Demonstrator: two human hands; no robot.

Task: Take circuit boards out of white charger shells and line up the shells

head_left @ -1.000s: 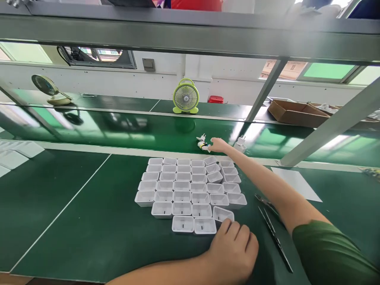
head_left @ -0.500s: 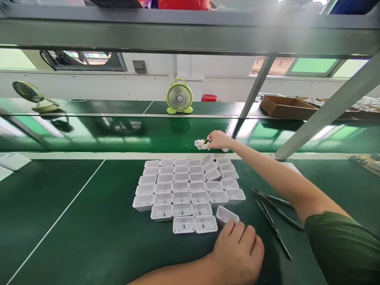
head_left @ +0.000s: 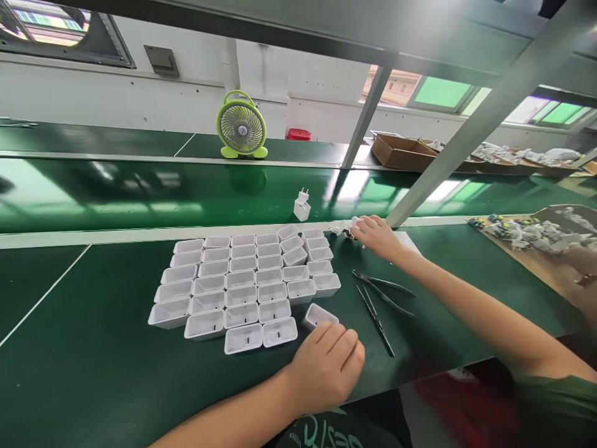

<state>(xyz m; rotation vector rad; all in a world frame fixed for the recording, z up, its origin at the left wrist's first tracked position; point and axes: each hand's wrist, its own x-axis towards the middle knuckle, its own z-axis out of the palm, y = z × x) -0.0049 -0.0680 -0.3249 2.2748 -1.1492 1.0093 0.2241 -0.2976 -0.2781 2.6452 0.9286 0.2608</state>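
Rows of white plastic trays [head_left: 242, 280] stand on the green table. My left hand [head_left: 328, 367] is closed beside a single tilted tray [head_left: 319, 316] at the near right of the rows; its fingertips are hidden, so what it grips cannot be made out. My right hand [head_left: 369, 231] reaches to the table's far edge, its fingers round a small white part with dark bits, too small to name. Right of the trays lie pliers [head_left: 383, 291] and tweezers [head_left: 375, 320]. A white plug adapter [head_left: 302, 206] stands on the green strip behind the trays.
A green fan [head_left: 242, 126] stands on the back ledge. Cardboard boxes [head_left: 403, 154] with white parts are at the back right. A heap of white parts [head_left: 541, 233] lies on cardboard at the right. A slanted metal post [head_left: 471, 124] rises behind my right arm.
The view has turned right. My right hand has moved from over the green strip to the table's far edge, and a white plug adapter now stands on the strip. My left hand stays beside the tilted tray.
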